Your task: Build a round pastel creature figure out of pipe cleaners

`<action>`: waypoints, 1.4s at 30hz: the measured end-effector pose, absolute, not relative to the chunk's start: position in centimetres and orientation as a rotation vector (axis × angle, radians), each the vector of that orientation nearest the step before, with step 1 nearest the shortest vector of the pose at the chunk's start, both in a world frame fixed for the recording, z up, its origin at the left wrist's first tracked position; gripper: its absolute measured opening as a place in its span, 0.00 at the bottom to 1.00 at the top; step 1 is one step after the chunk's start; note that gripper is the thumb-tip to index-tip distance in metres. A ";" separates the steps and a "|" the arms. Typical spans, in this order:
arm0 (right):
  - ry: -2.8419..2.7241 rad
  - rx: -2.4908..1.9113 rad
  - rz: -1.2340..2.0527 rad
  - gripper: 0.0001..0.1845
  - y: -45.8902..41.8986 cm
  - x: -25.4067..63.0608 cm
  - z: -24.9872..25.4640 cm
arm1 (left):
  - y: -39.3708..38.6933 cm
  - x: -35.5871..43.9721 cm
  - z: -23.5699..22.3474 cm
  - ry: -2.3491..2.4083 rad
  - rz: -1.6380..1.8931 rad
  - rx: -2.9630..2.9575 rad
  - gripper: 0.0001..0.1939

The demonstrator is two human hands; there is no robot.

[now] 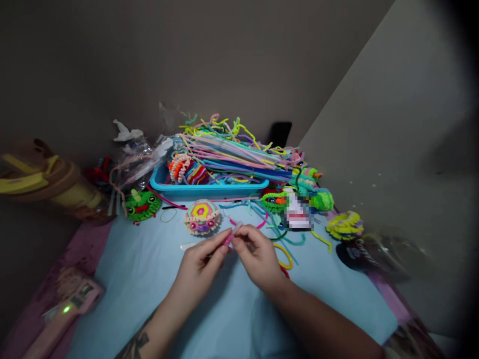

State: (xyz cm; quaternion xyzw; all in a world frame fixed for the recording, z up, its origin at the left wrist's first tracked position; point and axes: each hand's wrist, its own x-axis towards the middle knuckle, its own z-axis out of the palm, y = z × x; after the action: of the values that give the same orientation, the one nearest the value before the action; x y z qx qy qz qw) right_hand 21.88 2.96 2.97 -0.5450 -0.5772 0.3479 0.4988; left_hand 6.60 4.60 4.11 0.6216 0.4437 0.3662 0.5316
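Left hand: I am seeing thumb and fingers pinching the pink piece. Right hand: fingers curling close alongside; whether clamping, I cannot tell. Pink piece: lying between both hands, long axis slanting, pale end pointing away and rightward.
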 end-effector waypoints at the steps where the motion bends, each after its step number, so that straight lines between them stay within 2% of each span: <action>1: -1.351 -1.319 0.887 0.06 3.0 21.9 2.9 | 4.6 6.6 4.1 1.070 0.895 1.547 0.18; 13: -1.263 -1.365 0.995 0.12 3.2 21.8 3.0 | 4.2 6.5 2.9 1.083 1.022 1.937 0.17; 21: -1.312 -1.275 1.097 0.10 3.1 21.9 3.4 | 4.6 6.8 3.9 1.023 0.815 1.493 0.15; 27: -1.325 -1.295 1.048 0.11 2.8 21.5 3.4 | 4.5 6.6 4.1 1.133 0.979 1.737 0.09; 33: -1.301 -1.331 1.049 0.11 2.5 21.3 3.3 | 4.1 6.3 3.5 1.136 1.103 1.991 0.10; 42: -1.191 -1.298 1.134 0.13 3.0 21.3 3.2 | 4.3 6.5 3.3 1.150 1.088 2.002 0.10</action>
State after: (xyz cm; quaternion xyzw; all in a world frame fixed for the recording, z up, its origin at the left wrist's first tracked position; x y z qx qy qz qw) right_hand 21.26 3.02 3.24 -0.5366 -0.4924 0.4690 0.4997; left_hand 6.50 4.29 3.28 0.7506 0.4310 0.4081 0.2905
